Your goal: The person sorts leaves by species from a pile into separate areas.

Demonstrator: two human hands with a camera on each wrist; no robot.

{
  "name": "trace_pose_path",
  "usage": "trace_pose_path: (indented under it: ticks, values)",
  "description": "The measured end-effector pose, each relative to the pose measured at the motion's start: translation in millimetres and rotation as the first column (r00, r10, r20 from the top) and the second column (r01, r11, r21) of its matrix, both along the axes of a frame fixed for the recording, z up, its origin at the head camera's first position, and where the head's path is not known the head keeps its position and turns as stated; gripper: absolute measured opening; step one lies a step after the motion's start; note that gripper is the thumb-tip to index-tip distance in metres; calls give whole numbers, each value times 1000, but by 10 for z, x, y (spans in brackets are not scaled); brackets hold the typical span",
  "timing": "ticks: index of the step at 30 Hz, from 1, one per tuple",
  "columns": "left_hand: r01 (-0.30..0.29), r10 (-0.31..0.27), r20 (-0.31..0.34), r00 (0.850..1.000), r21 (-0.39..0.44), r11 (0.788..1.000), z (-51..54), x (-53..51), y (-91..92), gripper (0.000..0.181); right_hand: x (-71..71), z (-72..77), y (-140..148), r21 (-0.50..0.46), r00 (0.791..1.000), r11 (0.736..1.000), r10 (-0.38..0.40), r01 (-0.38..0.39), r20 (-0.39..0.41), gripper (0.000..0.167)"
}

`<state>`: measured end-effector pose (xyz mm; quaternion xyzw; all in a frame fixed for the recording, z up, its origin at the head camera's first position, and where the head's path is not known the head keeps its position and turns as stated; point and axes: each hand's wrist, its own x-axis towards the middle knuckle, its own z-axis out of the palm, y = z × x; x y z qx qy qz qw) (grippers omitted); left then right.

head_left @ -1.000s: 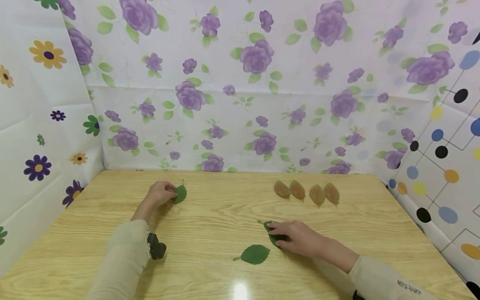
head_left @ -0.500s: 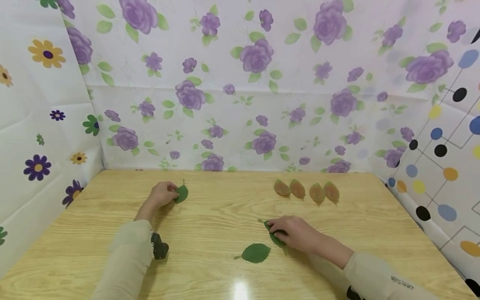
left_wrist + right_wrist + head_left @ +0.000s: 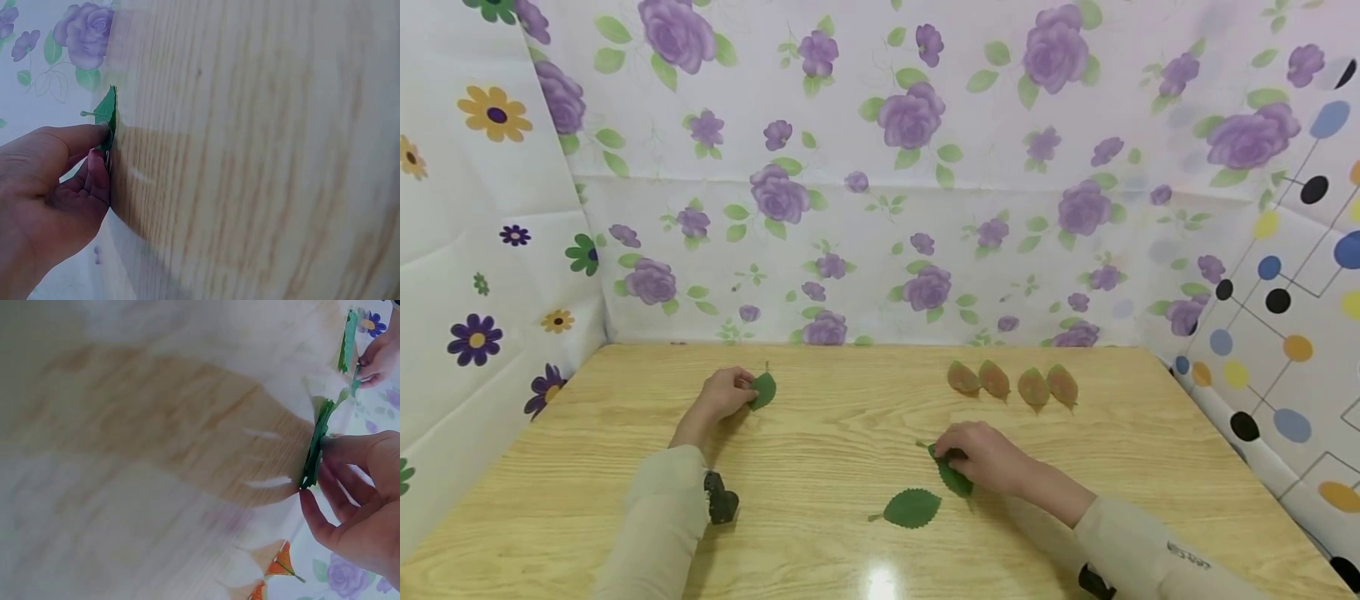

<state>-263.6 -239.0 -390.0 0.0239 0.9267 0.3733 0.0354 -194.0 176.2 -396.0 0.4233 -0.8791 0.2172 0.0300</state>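
Note:
At the back left of the table, my left hand (image 3: 722, 393) holds the edge of a green artificial leaf (image 3: 765, 390), its stem pointing to the back wall. Thumb and fingertips meet at this leaf (image 3: 106, 109) in the left wrist view. Right of centre, my right hand (image 3: 988, 457) has its fingers curled on a second green leaf (image 3: 956, 479) and partly covers it. The right wrist view has thumb and fingers on either side of that leaf (image 3: 317, 447), low against the table. A third green leaf (image 3: 912, 507) lies flat in front, untouched, stem to the left.
Several reddish-brown leaves with green edges (image 3: 1033, 387) lie in a row at the back right. The wood-grain table (image 3: 842, 433) ends at a floral cloth wall (image 3: 850, 250); patterned cloths also rise on the left and right.
My right hand has shifted slightly back and left, its fingers curling more and uncovering more of the leaf. My left hand and its leaf have slid slightly right.

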Motion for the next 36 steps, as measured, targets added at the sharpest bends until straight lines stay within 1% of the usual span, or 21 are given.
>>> trace_pose_path:
  ticks: [4,8,13,15,17,19,21,26,32,36]
  values:
    - [3,-4,-7,1000,-14,1000,18,23,11,30,-1,19,-5,17,999,999,-28,27,31,25]
    - [3,-3,-16,1000,-10,1000,-4,8,-6,29,-21,53,-5,21,996,999,-49,47,79,27]
    - [2,-2,-12,1000,-2,1000,-9,5,-9,29,-60,85,-13,14,988,997,-74,73,138,29]
    - [3,-3,-5,1000,-1,1000,-4,9,-5,30,-75,92,-19,9,980,995,-99,99,170,32]
    - [3,-3,2,1000,-1,1000,4,12,1,30,-91,93,-20,6,968,990,-136,138,209,36]
    - [4,-4,6,1000,1,1000,13,10,8,30,-108,89,-12,1,958,986,-164,168,235,41]
    - [6,-6,9,1000,12,1000,15,11,19,31,-125,81,1,-2,951,981,-187,193,245,43]
    - [9,-9,0,1000,23,1000,-9,-1,26,30,-145,74,23,-11,953,980,-193,201,233,41]
    - [11,-10,-14,1000,12,1000,-26,-11,18,29,-151,98,60,-29,943,980,-183,198,278,36]
    - [11,-10,-19,1000,12,1000,-27,-4,14,29,-191,118,83,-49,940,980,-169,192,297,30]
